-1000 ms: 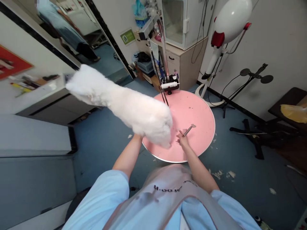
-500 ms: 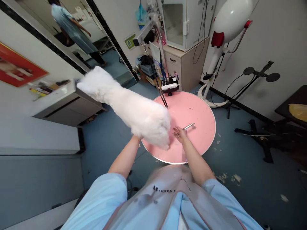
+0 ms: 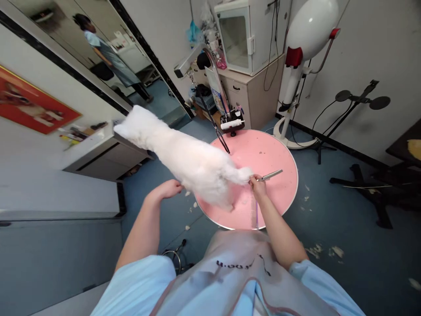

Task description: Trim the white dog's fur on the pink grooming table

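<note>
A fluffy white dog [image 3: 194, 158] stands on a round pink grooming table [image 3: 272, 153], its head [image 3: 136, 127] toward the left and its tail [image 3: 242, 175] stretched to the right. My right hand [image 3: 258, 186] is closed on scissors [image 3: 271, 175] whose blades point right, away from the dog. Its fingertips also touch the tail's end. Beside the dog's flank, off the table's left edge, my left hand [image 3: 170, 188] has its fingers curled. Whether it grips any fur is hidden.
A grooming arm [image 3: 213, 66] with a dark strap [image 3: 219, 136] rises at the table's back, near a small tool holder [image 3: 232, 122]. Behind stand a cabinet [image 3: 243, 96] and a white dryer [image 3: 311, 30] on a stand. Hair tufts [image 3: 337, 251] lie on the floor. A mirror shows a person [image 3: 108, 57].
My left hand has come out from under the dog's hindquarters and moved left. My right hand has moved slightly right and now meets the tail, which has swung out to the right.
</note>
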Demonstrator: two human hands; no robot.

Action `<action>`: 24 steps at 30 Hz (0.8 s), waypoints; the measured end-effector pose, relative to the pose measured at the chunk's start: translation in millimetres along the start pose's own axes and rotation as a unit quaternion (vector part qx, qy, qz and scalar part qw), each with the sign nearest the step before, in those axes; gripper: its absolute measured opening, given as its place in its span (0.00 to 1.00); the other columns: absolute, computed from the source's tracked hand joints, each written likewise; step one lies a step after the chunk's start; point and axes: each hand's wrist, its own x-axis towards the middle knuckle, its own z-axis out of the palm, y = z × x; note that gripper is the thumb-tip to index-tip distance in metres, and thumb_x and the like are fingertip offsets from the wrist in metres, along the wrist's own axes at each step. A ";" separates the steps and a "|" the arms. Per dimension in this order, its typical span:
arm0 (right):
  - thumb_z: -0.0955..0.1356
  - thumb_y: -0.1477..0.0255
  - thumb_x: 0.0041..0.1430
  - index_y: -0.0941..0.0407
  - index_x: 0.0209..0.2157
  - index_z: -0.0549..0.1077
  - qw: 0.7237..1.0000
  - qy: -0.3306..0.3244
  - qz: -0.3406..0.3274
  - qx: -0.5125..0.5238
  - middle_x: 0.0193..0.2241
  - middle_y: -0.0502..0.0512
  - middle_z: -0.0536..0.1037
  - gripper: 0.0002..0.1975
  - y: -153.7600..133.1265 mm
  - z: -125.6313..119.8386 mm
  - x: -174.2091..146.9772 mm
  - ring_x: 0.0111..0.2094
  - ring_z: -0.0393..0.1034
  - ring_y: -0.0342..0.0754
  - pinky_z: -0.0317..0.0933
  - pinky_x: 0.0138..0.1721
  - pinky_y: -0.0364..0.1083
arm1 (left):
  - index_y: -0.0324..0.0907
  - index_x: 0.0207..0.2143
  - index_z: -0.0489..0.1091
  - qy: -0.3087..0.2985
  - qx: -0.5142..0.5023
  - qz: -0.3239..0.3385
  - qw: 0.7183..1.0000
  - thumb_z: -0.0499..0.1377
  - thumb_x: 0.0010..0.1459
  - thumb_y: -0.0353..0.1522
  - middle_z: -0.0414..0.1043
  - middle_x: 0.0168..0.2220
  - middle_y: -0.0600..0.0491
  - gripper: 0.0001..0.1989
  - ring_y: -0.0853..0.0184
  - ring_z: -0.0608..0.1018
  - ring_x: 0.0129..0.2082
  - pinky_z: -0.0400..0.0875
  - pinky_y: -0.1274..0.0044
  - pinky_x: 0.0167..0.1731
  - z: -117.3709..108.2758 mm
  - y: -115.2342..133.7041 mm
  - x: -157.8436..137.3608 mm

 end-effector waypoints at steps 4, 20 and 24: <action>0.72 0.65 0.45 0.56 0.25 0.70 0.991 0.024 -0.111 -0.068 0.18 0.43 0.67 0.10 -35.4 -2.7 -8.0 0.22 0.60 0.40 0.55 0.25 0.41 | 0.42 0.35 0.80 -0.030 0.013 0.216 0.976 0.57 0.55 0.43 0.80 0.37 0.52 0.17 0.65 0.77 0.38 0.69 0.80 0.39 -18.2 60.9 24.9; 0.68 0.68 0.54 0.54 0.25 0.71 0.831 0.219 -0.440 -0.260 0.28 0.51 0.72 0.06 -50.1 20.4 -92.9 0.32 0.67 0.47 0.63 0.36 0.47 | 0.36 0.21 0.71 -0.496 0.152 0.242 0.820 0.66 0.42 0.28 0.63 0.17 0.56 0.06 0.74 0.62 0.18 0.54 0.80 0.19 124.2 192.1 117.0; 0.69 0.66 0.54 0.54 0.26 0.73 0.836 0.271 -0.411 -0.242 0.30 0.52 0.74 0.07 -39.5 18.4 -101.4 0.34 0.67 0.47 0.63 0.39 0.46 | 0.37 0.20 0.70 -0.547 0.115 0.241 0.793 0.63 0.44 0.28 0.63 0.17 0.55 0.04 0.73 0.62 0.17 0.55 0.79 0.18 137.8 196.6 108.3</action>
